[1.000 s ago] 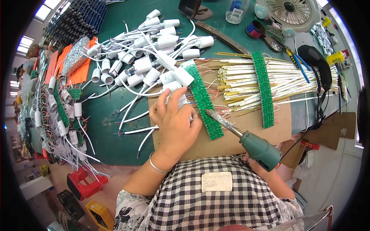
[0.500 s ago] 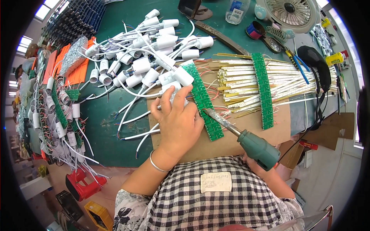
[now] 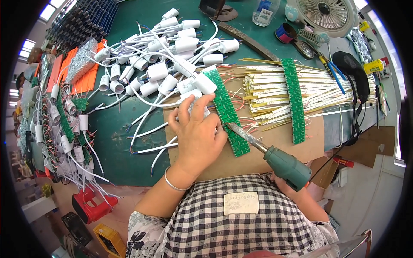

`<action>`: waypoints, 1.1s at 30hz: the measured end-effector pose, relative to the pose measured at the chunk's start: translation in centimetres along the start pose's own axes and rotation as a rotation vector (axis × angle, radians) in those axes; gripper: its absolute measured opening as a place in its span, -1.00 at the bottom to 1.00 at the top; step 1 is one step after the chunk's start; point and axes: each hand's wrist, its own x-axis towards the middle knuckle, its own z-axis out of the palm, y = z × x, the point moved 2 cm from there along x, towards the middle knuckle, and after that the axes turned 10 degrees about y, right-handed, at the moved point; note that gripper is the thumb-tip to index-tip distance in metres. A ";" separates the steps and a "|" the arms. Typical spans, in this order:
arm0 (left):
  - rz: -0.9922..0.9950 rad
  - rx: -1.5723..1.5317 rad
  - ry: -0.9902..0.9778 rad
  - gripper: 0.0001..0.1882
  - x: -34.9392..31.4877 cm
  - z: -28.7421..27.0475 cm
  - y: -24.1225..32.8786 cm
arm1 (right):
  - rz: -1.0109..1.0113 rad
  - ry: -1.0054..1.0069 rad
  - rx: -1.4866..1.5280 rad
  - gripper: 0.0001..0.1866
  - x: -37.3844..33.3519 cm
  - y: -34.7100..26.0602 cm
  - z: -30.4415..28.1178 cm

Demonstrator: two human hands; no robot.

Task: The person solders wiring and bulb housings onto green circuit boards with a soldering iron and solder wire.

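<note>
A long green circuit board (image 3: pixel 238 142) lies slanted on the brown cardboard (image 3: pixel 266 159) in front of me. Beside its left edge is my left hand (image 3: pixel 195 135), thumb and index finger drawn together; whatever is between them is hidden. Its other fingers curl over white lamp sockets with cables (image 3: pixel 204 84). My right hand (image 3: pixel 286 185), partly hidden behind the handle, grips a soldering iron (image 3: pixel 287 167) with a green body. The iron's tip meets the board close to my left fingertips. Thin red wires stick out along the board's right side.
A second green board (image 3: pixel 293 103) lies across a bundle of narrow light strips (image 3: pixel 262 88). Farther back are a metal bar (image 3: pixel 247 41), a solder spool (image 3: pixel 285 33), pliers (image 3: pixel 335 75) and a fan (image 3: pixel 325 13). Wired boards with sockets (image 3: pixel 64 122) hang at the table's left edge.
The soldering iron has shifted very slightly to the left, its tip still at the board. My left hand stays almost in place.
</note>
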 end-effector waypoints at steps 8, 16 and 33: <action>-0.008 -0.011 -0.002 -0.91 -0.1 0.1 0.1 | -0.077 -0.044 -0.036 -0.63 0.3 -0.5 -0.4; -0.005 0.015 0.021 -0.91 -0.2 0.4 0.2 | -0.013 -0.099 0.161 -0.55 -0.2 0.3 -0.2; -0.011 0.003 0.026 -0.91 -0.2 0.4 0.1 | -0.066 -0.027 -0.169 -0.65 -0.2 0.0 0.5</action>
